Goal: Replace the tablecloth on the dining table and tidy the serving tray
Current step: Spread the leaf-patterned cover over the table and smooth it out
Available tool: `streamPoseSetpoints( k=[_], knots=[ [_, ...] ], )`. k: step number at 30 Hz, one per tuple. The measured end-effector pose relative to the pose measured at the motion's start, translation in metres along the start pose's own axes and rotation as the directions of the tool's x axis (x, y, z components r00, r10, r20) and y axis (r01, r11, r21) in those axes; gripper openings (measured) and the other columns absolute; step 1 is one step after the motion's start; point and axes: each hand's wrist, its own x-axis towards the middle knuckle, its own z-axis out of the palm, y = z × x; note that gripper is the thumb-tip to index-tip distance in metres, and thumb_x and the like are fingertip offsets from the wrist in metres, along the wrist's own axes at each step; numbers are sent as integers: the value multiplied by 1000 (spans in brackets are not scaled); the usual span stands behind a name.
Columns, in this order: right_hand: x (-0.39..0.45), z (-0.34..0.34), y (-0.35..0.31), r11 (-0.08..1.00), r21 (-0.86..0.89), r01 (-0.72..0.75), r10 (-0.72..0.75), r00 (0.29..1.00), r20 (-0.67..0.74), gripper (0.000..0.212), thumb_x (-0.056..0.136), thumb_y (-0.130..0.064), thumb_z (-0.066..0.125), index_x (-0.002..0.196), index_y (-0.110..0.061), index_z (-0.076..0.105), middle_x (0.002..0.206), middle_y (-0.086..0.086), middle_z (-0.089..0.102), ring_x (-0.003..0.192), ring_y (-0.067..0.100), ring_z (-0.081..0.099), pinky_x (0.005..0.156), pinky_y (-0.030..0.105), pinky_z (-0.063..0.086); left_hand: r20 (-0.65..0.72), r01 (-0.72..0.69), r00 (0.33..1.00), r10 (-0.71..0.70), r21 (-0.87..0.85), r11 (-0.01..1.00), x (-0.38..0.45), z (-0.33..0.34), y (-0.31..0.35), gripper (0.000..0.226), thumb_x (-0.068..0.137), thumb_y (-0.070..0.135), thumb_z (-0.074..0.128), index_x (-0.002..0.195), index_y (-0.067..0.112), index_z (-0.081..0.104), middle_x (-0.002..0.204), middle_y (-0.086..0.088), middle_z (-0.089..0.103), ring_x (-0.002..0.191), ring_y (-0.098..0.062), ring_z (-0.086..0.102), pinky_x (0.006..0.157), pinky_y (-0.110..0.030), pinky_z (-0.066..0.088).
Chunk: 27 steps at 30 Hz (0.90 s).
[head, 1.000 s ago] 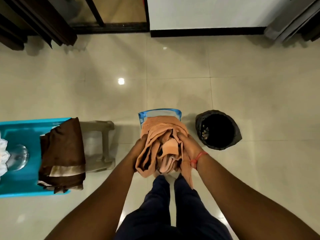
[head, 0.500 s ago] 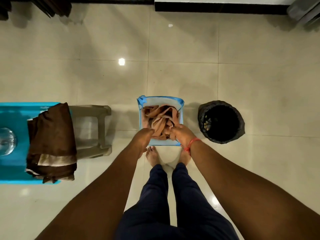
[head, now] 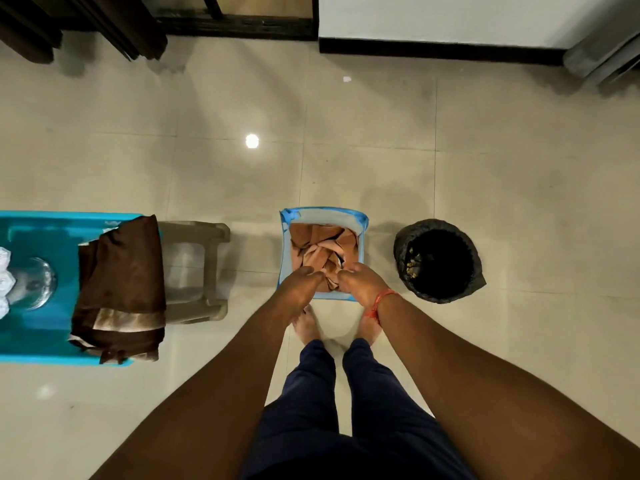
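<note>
Peach cloth (head: pixel 320 252), soft and crumpled, fills the blue square bin (head: pixel 361 223) at frame centre. Left hand (head: pixel 302 282) and right hand (head: pixel 360 284) reach down, arms extended, fingers curled on its near folds; grip tightness cannot be told. Brown satin-edged tablecloth (head: pixel 121 282), folded, lies on the teal tray (head: pixel 45 237), left.

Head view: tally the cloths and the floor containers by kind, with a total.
Cloths: 2, the orange cloth bunched in the blue bag and the folded brown cloth on the blue tray.
Floor containers: 2, the blue bag and the black bin.
Total: 4
</note>
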Motion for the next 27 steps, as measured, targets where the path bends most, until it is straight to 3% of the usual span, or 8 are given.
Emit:
streamPoseSetpoints(
  k=[4, 9, 12, 17, 20, 22, 25, 27],
  knots=[
    [-20, -5, -13, 998, -48, 33, -31, 999, 36, 10, 73, -30, 53, 67, -23, 54, 70, 5, 57, 71, 23, 54, 70, 36, 43, -53, -50, 997, 50, -2, 999, -41, -13, 10, 55, 95, 40, 51, 147, 22, 42, 148, -5, 46, 125, -23, 48, 107, -39, 41],
    [-63, -4, -48, 965, -188, 182, -157, 977, 144, 12, 96, -15, 52, 102, -19, 62, 93, 0, 64, 90, 19, 60, 81, 30, 47, -133, -148, 981, 145, -17, 989, -98, -30, 13, 45, 102, 28, 48, 144, 14, 45, 145, -10, 49, 122, -23, 51, 91, -27, 38],
    [-65, 8, -59, 924, -300, 239, -180, 961, 211, 31, 98, -21, 54, 126, -9, 60, 122, 5, 61, 112, 23, 58, 96, 35, 46, -209, -147, 967, 146, 8, 989, -122, -48, 0, 50, 100, 36, 51, 144, 13, 45, 147, -10, 48, 130, -25, 49, 92, -24, 37],
    [-66, 55, -82, 813, -482, 327, -189, 931, 312, 47, 86, -43, 57, 122, -13, 61, 121, 13, 66, 106, 32, 63, 96, 44, 50, -316, -145, 938, 141, 11, 989, -158, -99, -52, 62, 99, 42, 51, 150, 9, 36, 157, -9, 36, 141, -23, 37, 109, -27, 30],
    [-54, 90, -97, 778, -534, 332, -166, 928, 335, 74, 69, -62, 58, 131, -22, 55, 130, 12, 63, 113, 32, 63, 98, 49, 52, -380, -169, 913, 147, -26, 985, -174, -136, -87, 60, 100, 41, 50, 150, 11, 37, 155, -8, 38, 139, -23, 39, 102, -22, 30],
    [-92, 118, -121, 711, -594, 375, -205, 919, 336, 75, 74, -65, 58, 138, -26, 52, 137, 5, 57, 121, 27, 57, 103, 42, 47, -381, -165, 913, 147, -14, 986, -183, -158, -111, 52, 102, 39, 47, 146, 11, 44, 150, -12, 43, 136, -27, 41, 99, -22, 30],
    [-116, 174, -142, 679, -597, 426, -282, 903, 324, 56, 92, -44, 58, 139, -16, 51, 132, 8, 57, 113, 24, 56, 92, 33, 45, -404, -160, 907, 120, -68, 985, -190, -197, -159, 48, 100, 40, 48, 137, 10, 53, 143, -14, 51, 129, -30, 49, 107, -34, 38],
    [-128, 211, -146, 667, -601, 440, -300, 898, 324, 49, 92, -44, 58, 133, -17, 55, 112, 5, 58, 101, 21, 55, 78, 28, 44, -417, -173, 901, 119, -96, 980, -195, -222, -190, 49, 97, 40, 52, 136, 10, 52, 139, -10, 55, 124, -30, 54, 106, -39, 43]
  ],
)
